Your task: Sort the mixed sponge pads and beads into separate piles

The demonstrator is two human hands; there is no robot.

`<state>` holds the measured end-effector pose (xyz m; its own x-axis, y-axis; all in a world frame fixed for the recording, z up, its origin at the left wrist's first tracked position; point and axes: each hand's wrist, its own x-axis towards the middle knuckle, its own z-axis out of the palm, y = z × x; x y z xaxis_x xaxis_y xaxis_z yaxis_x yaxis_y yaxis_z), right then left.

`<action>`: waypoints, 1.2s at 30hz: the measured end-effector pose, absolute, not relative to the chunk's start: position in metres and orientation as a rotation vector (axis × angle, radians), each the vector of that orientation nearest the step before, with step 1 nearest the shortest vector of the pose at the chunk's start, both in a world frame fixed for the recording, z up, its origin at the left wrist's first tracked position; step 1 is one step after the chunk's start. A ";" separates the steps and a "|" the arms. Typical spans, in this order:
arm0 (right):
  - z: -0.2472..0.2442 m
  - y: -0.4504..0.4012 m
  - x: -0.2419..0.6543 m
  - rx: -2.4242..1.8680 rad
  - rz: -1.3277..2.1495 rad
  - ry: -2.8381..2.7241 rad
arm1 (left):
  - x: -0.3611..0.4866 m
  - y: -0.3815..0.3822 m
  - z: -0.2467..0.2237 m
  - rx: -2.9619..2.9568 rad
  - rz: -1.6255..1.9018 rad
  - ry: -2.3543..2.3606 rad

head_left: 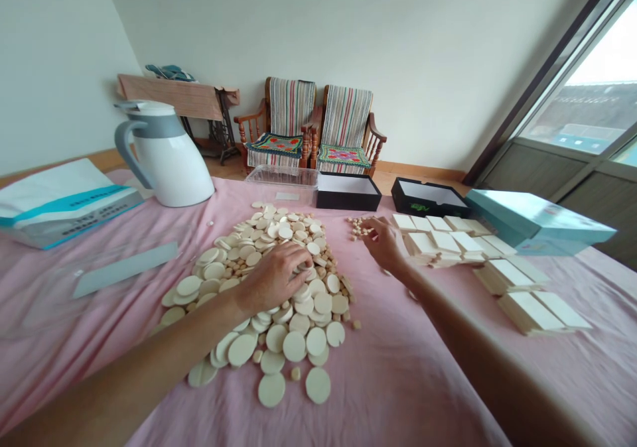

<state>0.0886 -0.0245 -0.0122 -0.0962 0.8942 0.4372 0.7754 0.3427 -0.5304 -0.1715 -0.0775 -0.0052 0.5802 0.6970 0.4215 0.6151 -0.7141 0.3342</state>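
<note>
A large heap of flat cream discs (269, 308) of mixed sizes, with small round pieces among them, lies on a pink cloth (398, 374). My left hand (276, 276) rests on the heap with curled fingers touching the discs. My right hand (383, 243) is to the right, its fingertips beside a small cluster of tiny cream pieces (357, 227). Just right of that hand stand rows of cream rectangular blocks (442, 243). The hands hide whatever lies under their fingers.
A white insulated jug (166, 158) and a plastic bag (60, 203) stand at the left. A clear plastic box (281, 185), black box parts (348, 191) and a teal box lid (537, 223) line the far side. Wooden armchairs (308, 125) stand beyond the table.
</note>
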 end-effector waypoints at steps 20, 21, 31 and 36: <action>0.029 -0.142 0.052 -0.947 0.702 -2.837 | -0.170 -0.078 -0.006 2.686 0.785 1.144; 0.029 -0.140 0.054 -0.937 0.763 -2.801 | -0.170 -0.078 -0.006 2.685 0.786 1.144; -0.009 -0.099 0.071 -1.297 0.538 -2.261 | -0.172 -0.077 -0.008 2.696 0.801 1.114; -0.015 -0.096 0.069 -1.348 0.553 -2.212 | -0.173 -0.077 -0.010 2.687 0.801 1.107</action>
<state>0.0693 -0.0960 -0.0151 -0.3942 0.8981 0.1951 0.7006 0.4310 -0.5687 -0.1731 -0.0771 -0.0098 0.5908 0.6858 0.4250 0.6187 -0.7232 0.3070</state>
